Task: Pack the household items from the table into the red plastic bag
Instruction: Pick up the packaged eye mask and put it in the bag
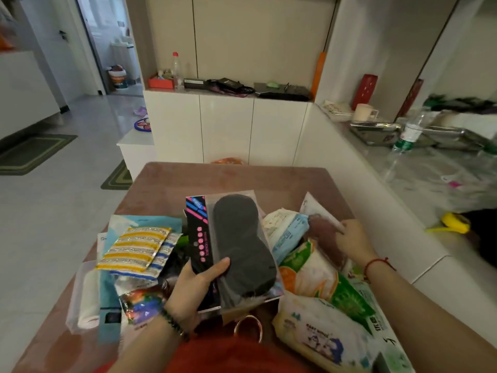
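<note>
— What are the hands doing?

— The left hand [197, 289] grips a flat packet [242, 246] by its near left edge, thumb across the front and fingers behind. Through the clear front shows a dark oval pad, beside a black strip with pink and blue marks. The packet is lifted above the pile, its far end tilted away.

— And the other one?

— The right hand [352, 239] reaches to the right side of the pile, fingers fairly straight, lying on a brownish packet [321, 228]. It holds nothing that I can see.

— Where do the goods lie?

— Heaped on the near half of the brown bench [228, 179]. On the left lies a pack of yellow-striped scouring pads [134, 247] over a blue-striped one, with a clear pouch [86, 294] nearer and further left. On the right, a pale blue packet [289, 234] lies just beside the brownish one, then a green and orange packet [314, 273], and nearest, a pack of wipes [314, 332].

— The red bag?

— The red bag [223, 354] shows at the near edge, between the forearms, below the held packet. I cannot make out its mouth.
</note>
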Available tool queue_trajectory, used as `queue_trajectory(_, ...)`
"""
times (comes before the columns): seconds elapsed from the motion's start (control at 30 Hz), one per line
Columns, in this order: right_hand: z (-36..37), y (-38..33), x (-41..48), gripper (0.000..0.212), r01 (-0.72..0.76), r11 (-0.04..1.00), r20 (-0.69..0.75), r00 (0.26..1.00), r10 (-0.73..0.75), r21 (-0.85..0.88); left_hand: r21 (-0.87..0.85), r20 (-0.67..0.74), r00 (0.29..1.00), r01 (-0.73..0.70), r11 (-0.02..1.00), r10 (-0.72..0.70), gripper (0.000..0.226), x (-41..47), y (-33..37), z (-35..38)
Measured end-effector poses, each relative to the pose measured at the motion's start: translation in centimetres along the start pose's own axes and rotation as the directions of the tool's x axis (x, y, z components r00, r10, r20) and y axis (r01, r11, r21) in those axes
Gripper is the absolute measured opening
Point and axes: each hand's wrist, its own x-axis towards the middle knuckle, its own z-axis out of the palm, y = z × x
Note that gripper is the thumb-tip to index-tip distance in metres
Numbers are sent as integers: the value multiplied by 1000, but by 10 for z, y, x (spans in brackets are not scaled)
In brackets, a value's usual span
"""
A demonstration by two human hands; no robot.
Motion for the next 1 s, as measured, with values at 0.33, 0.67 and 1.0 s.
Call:
queue_trajectory(0.33,-85,-53,-112,11,195,560,-174,981,-91,806,-26,6,999,-43,999,43,26,-4,-20,43)
queue_trajectory(0.67,-22,-98,-143,11,311,781,-107,947,-302,541,-301,197,977,-15,954,77,81,-15,8,18)
queue_trajectory(1.0,13,-177,6,30,23,718,175,964,-200,695,-212,-289,923,-320,923,254,34,15,67,-97)
